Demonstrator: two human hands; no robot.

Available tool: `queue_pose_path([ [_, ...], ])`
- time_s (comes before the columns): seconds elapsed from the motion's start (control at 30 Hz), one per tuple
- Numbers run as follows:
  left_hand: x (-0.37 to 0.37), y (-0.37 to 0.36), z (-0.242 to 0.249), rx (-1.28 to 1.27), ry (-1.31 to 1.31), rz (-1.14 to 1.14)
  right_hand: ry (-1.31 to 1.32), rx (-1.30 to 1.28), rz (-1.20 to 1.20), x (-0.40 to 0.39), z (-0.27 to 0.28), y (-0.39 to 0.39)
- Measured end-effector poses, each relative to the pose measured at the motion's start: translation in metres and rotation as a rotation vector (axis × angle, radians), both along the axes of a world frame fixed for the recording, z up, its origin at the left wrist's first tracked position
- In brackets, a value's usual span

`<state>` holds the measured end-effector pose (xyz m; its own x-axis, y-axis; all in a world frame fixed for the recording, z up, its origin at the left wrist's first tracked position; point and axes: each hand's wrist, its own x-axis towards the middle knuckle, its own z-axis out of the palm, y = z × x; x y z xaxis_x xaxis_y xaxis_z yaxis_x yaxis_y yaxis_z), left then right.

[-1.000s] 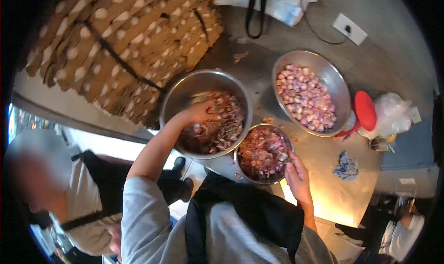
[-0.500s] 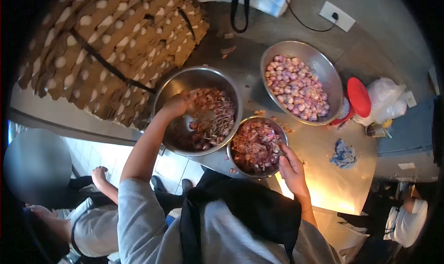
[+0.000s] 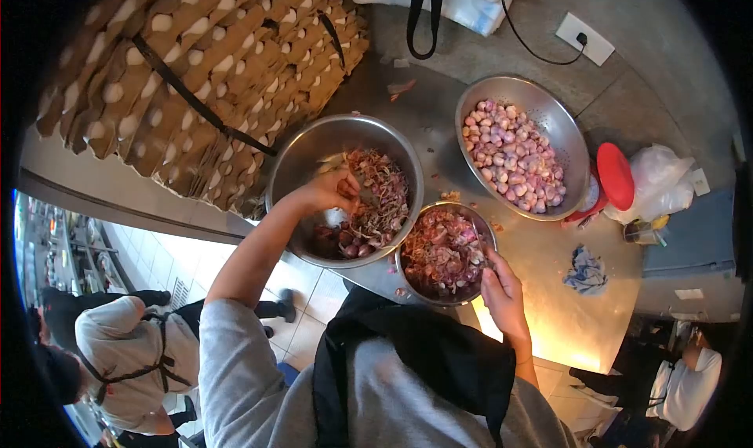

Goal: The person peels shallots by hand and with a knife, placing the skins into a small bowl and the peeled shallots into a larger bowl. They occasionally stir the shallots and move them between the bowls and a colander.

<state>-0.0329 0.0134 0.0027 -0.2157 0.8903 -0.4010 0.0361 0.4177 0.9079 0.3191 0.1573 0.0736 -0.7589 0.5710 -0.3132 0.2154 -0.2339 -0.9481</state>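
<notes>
I have the left hand (image 3: 336, 191) curled above shallots (image 3: 358, 250) in the large bowl (image 3: 314, 145); its grip I can't tell. The right hand (image 3: 503, 291), grip also unclear, is at the small bowl (image 3: 406, 277).

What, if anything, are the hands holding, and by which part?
Left hand: fingers bunched inside the large bowl, any hold too small to tell. Right hand: at the rim of the small bowl, its hold unclear.
</notes>
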Motion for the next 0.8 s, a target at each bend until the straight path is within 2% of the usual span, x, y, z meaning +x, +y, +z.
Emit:
queue_pose_path([
  [0.1,0.024,0.011,0.024,0.203,-0.165,0.033,-0.008,0.045,0.007,0.003,-0.012,0.001],
  [0.17,0.061,0.017,0.050,0.271,-0.448,0.162,-0.020,0.035,0.024,0.001,-0.010,-0.001],
  [0.2,0.076,0.021,0.061,0.290,-0.607,0.158,0.004,0.087,0.051,-0.001,-0.011,-0.003],
  [0.3,0.123,0.031,0.078,0.321,-0.816,0.195,0.055,0.088,0.079,-0.007,0.001,-0.012],
  [0.37,0.146,0.038,0.072,0.353,-0.879,0.205,0.094,0.151,0.118,-0.007,0.005,-0.014],
  [0.5,0.174,0.042,0.065,0.372,-0.855,0.338,0.114,0.326,0.186,-0.004,-0.001,-0.016],
  [0.63,0.183,0.040,0.051,0.434,-0.814,0.531,0.007,0.390,0.199,0.005,0.003,-0.016],
  [0.8,0.195,0.038,0.056,0.454,-0.679,0.570,0.103,0.481,0.221,0.014,-0.017,-0.014],
])
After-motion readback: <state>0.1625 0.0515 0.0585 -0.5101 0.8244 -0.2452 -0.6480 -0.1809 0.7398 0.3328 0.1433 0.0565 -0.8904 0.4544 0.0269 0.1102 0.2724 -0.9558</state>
